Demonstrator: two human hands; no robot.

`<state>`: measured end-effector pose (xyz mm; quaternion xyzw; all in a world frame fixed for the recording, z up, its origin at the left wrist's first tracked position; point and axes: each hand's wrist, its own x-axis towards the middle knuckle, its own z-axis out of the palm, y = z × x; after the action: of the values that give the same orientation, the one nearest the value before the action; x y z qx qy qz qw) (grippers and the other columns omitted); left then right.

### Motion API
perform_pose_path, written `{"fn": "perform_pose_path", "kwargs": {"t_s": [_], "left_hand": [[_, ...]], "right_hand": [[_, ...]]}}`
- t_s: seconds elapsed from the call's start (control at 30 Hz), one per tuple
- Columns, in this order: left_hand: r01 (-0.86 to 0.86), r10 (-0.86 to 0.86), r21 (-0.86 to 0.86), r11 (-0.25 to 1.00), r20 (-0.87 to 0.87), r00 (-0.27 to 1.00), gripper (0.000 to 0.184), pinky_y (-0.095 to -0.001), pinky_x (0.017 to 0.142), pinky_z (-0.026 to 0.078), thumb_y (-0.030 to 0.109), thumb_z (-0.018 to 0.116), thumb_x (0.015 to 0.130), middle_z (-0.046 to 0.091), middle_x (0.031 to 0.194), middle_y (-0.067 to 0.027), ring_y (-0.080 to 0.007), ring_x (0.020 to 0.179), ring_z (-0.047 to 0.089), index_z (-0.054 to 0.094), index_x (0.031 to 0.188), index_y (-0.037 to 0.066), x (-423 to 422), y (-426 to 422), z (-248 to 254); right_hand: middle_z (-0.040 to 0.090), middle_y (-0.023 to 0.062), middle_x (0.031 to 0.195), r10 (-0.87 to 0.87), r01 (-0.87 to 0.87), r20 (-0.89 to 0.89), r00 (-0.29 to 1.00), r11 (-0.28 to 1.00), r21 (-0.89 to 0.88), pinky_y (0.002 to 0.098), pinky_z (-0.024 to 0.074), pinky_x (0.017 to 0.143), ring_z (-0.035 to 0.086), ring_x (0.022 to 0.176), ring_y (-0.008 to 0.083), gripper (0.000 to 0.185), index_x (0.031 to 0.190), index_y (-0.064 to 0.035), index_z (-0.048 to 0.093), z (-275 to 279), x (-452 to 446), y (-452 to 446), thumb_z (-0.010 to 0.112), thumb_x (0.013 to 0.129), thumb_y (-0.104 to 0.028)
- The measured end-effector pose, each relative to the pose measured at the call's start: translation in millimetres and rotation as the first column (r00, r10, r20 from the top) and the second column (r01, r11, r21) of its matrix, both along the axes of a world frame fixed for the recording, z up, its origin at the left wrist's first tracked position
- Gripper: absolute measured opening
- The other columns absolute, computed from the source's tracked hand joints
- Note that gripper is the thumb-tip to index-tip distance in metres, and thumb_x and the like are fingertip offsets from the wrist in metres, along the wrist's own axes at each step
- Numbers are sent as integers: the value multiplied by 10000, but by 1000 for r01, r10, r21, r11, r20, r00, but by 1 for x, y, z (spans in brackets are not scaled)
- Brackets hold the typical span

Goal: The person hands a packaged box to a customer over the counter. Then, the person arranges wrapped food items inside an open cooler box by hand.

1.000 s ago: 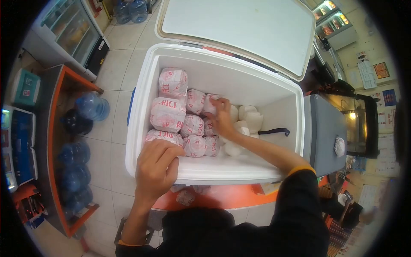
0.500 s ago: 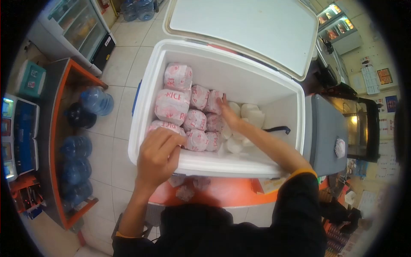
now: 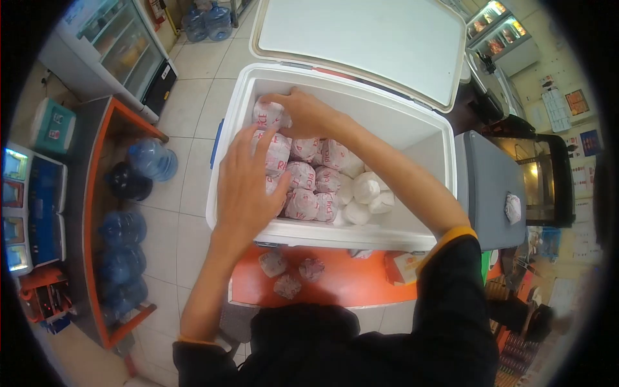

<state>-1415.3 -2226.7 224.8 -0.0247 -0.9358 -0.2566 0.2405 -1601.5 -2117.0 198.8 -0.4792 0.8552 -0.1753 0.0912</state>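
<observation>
Inside a white cooler box (image 3: 222, 97) lie several paper-wrapped rice packs (image 3: 303, 205) with red print, stacked at its left side. My right hand (image 3: 309, 116) reaches into the back left corner, its fingers curled round a rice pack (image 3: 267, 116) there. Over the front left packs, my left hand (image 3: 245, 184) has its fingers spread, touching a larger rice pack (image 3: 276, 151). Several plain white wrapped bundles (image 3: 365, 187) sit right of the printed packs. My right forearm covers part of the box's middle.
The cooler's lid (image 3: 361, 45) stands open at the back. Several loose wrapped packs (image 3: 312, 269) lie on the orange table (image 3: 348, 284) in front. A grey box (image 3: 490, 193) stands at right. Water jugs (image 3: 122, 264) fill a shelf (image 3: 97, 213) at left.
My right hand has moved from the middle packs to the back left corner pack. My left hand has opened from a curled pose and moved further over the left packs. The view has shifted slightly.
</observation>
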Motion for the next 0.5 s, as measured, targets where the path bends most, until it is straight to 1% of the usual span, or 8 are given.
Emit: {"fn": "perform_pose_path", "kwargs": {"t_s": [0.03, 0.07, 0.13, 0.23, 0.27, 0.33, 0.47, 0.5], "left_hand": [[-2, 11, -128, 992, 70, 997, 584, -442, 1015, 325, 254, 676, 776, 525, 1172, -157, -321, 1151, 465, 462, 1278, 47, -8, -1, -4], [-3, 11, -129, 992, 61, 998, 584, -442, 1015, 325, 254, 676, 776, 525, 1172, -157, -321, 1151, 465, 462, 1278, 47, -17, -3, -9], [90, 9, -362, 928, 263, 965, 646, -450, 1010, 320, 381, 696, 749, 545, 1132, -161, -306, 1118, 490, 482, 1240, 19, -33, -8, -15], [225, -37, -436, 871, 399, 916, 687, -457, 987, 326, 444, 720, 699, 559, 1090, -160, -298, 1078, 515, 511, 1175, -6, -43, -12, -4], [238, -47, -438, 867, 405, 913, 687, -457, 987, 326, 444, 720, 699, 559, 1090, -160, -298, 1078, 515, 511, 1175, -6, -45, -13, -3], [300, -66, -495, 816, 436, 898, 682, -466, 984, 323, 449, 737, 668, 567, 1054, -159, -304, 1036, 535, 530, 1128, -11, -49, -14, -2], [281, -129, -498, 820, 318, 939, 605, -439, 961, 364, 366, 732, 658, 562, 1010, -142, -290, 989, 539, 537, 1095, -5, -50, -16, -3], [260, -175, -430, 865, 227, 958, 622, -436, 928, 400, 359, 724, 668, 560, 1012, -154, -309, 980, 548, 526, 1124, -16, -50, -18, -3]], "right_hand": [[623, 200, 980, 26, -26, -1, 1000, 996, -82, 436, 480, 825, 577, 925, 365, 658, 1310, -168, 469, -6, -2, 1, 750, 717, -211], [623, 200, 980, 25, -26, -11, 1000, 996, -83, 436, 480, 825, 577, 925, 365, 658, 1310, -168, 469, -11, -4, 2, 750, 717, -211], [629, 195, 928, 36, -37, -11, 999, 984, -173, 452, 473, 818, 579, 909, 387, 574, 1216, -133, 513, -13, -5, 3, 760, 707, -228], [630, 196, 940, -34, 54, 98, 995, 976, -212, 451, 472, 813, 587, 888, 394, 523, 1132, -107, 527, -9, 0, 0, 778, 692, -238], [630, 196, 940, -46, 68, 105, 993, 974, -216, 451, 472, 813, 587, 888, 394, 523, 1132, -107, 527, -17, 4, -4, 778, 692, -238], [631, 205, 911, -268, 270, 56, 962, 900, -343, 454, 473, 809, 592, 893, 397, 507, 1087, -93, 525, -33, 11, -9, 791, 685, -249], [628, 208, 934, -300, 263, 4, 954, 828, -496, 469, 498, 776, 603, 897, 391, 565, 1054, -26, 525, -43, 9, -1, 831, 629, -238], [628, 203, 922, -290, 307, 119, 950, 785, -539, 457, 502, 763, 613, 887, 370, 564, 1047, -18, 523, -43, 8, 5, 832, 633, -245]]}}
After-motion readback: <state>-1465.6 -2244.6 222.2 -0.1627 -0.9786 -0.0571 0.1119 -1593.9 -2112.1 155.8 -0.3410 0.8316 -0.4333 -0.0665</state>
